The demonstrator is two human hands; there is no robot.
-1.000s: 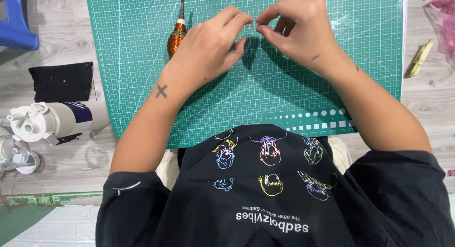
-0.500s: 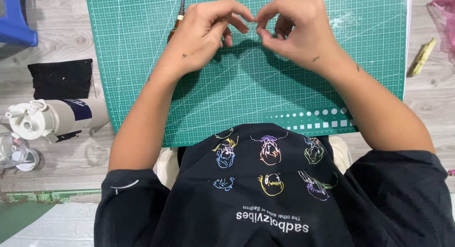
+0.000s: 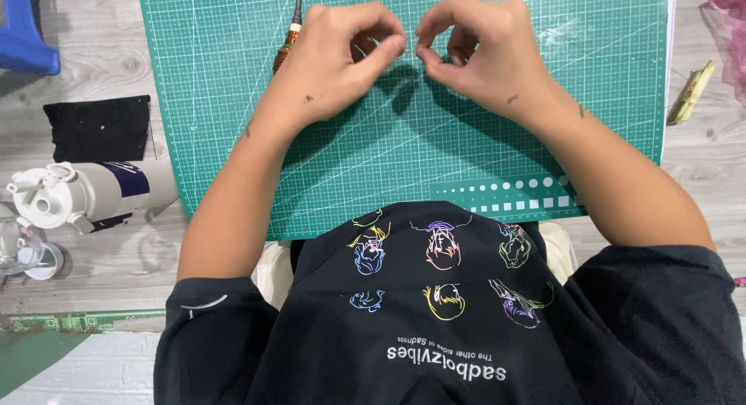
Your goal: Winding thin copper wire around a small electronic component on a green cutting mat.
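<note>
Since half a second ago, the two hands have been drawn slightly apart over the green cutting mat (image 3: 466,164), and more of the wooden-handled tool (image 3: 289,40) has been uncovered beside the left wrist. The left hand (image 3: 334,63) is seen curled, thumb and forefinger pinched together at their tips; the right hand (image 3: 486,59) is curled the same way, its pinch facing the other across a narrow gap. Whatever is held between the fingers (image 3: 392,46) is too small to be made out, and it cannot be told whether a thread or wire is stretched between them. Both pinches are kept just above the mat, near its upper middle.

The tool is laid on the mat just left of the left hand, its metal tip pointed away from the person, its amber handle partly hidden by the hand.

On the wooden floor to the left, a black rectangular cloth (image 3: 97,127) is laid flat, and below it a white cylindrical bottle (image 3: 85,193) with a dark blue label band is laid on its side. A clear round container (image 3: 19,249) is seen at the left edge. At far right, a small yellowish-green packet (image 3: 691,92) is laid beside the mat, and pink plastic (image 3: 726,40) is visible at the edge.
</note>
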